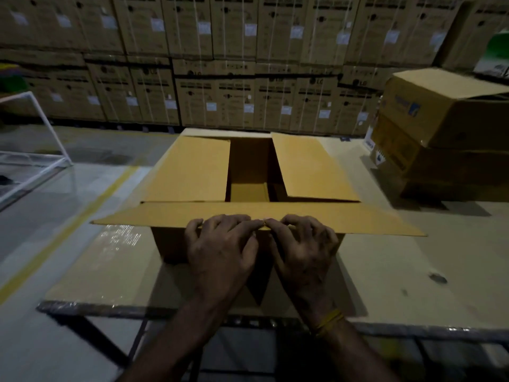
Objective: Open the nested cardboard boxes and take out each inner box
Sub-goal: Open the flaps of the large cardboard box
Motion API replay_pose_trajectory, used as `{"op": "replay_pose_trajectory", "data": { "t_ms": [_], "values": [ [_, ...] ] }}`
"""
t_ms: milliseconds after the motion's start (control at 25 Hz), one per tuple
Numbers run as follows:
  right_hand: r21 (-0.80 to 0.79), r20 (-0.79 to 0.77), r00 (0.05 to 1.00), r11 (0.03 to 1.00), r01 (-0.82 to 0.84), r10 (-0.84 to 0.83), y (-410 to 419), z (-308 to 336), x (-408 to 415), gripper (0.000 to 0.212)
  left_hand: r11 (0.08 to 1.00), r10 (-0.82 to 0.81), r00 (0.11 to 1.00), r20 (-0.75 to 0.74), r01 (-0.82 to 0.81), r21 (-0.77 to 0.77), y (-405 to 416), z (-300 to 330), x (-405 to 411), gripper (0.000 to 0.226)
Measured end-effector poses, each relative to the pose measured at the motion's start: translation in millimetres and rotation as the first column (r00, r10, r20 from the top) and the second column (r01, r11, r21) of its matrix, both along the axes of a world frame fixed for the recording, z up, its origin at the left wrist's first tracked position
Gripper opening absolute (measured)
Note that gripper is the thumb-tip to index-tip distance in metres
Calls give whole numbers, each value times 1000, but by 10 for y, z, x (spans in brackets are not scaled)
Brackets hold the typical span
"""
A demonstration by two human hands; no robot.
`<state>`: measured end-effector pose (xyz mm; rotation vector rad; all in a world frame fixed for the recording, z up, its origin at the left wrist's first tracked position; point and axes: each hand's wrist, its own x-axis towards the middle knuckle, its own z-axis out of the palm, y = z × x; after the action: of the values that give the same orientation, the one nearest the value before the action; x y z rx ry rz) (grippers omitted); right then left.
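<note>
Both hands, left hand (220, 249) and right hand (303, 249), pinching near flap (259, 216) of outer box (192, 169); next: fold down, reach inner box (249, 192).

Warehouse surroundings
Stacked cartons (220, 64) lined the far wall; a white metal frame (41, 150) stood left, yellow floor line (82, 210) beside the table (413, 257).

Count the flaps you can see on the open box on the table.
3. The near flap is folded toward the person, with both hands on its edge. The left flap and right flap lie over the opening. A far flap may be hidden.
</note>
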<state>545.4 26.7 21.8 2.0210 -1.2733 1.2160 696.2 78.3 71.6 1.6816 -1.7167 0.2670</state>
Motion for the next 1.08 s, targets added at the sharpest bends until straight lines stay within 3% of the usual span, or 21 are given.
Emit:
{"op": "replay_pose_trajectory", "data": {
  "t_ms": [160,280,440,560,680,840,1080],
  "values": [
    [172,-81,995,984,-46,60,233,-446,-108,38,969,-18,1000,20,12,248,152,-379,-35,41],
    [318,-185,981,948,2,60,278,-698,-151,50,885,-147,988,43,112,452,25,-650,37,61],
    [593,-289,949,802,74,127,142,-916,-155,90,780,-323,918,231,120,614,-245,-943,158,89],
    [714,-321,915,697,65,244,-86,-1095,-175,101,740,-408,870,276,139,658,-469,-1116,319,97],
    [758,-288,916,651,39,280,-285,-1185,-138,93,767,-407,869,280,159,621,-733,-1208,463,87],
    [682,-255,955,729,64,154,-557,-1218,18,69,902,-298,874,383,127,414,-1124,-1197,558,77],
    [533,-223,973,828,173,-60,-1034,-972,254,60,941,-278,864,420,157,300,-1706,-972,494,65]
  ]
}}
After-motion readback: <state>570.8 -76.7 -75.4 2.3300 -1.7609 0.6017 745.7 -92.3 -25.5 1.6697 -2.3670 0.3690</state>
